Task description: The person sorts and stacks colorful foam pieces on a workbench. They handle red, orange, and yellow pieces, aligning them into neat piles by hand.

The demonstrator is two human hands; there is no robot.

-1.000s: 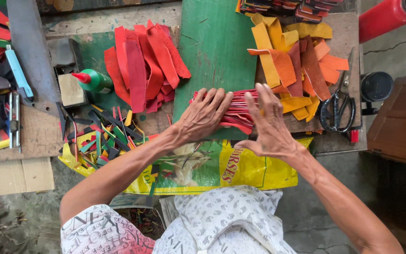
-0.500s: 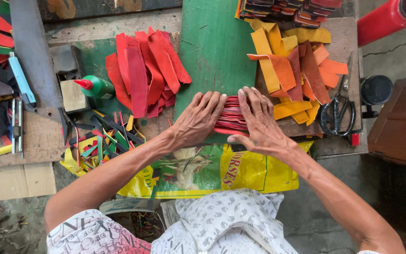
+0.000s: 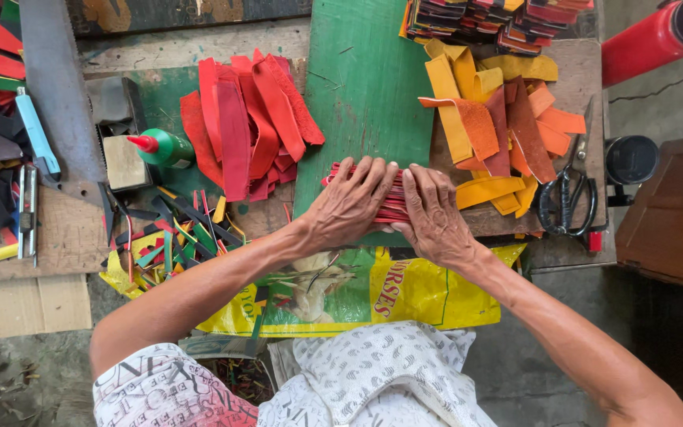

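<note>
Since the earlier frames, both hands had drawn together over the stack of red strips [image 3: 385, 207], the right one sliding in from the yellow pile.

From the head view, I saw the left hand [image 3: 349, 207] and right hand [image 3: 435, 217] lying side by side, fingers [image 3: 373, 178] together and pressed flat on the stack, which sat on the green board [image 3: 361, 87] of the worktop [image 3: 65, 237]. Beyond the fingertips lay loose red pieces [image 3: 247, 126] to the left and yellow and orange pieces [image 3: 499, 126] to the right; scissors [image 3: 567, 198] rested further right. I judged the stack gathered and squared, with the loose piles still unsorted.
</note>
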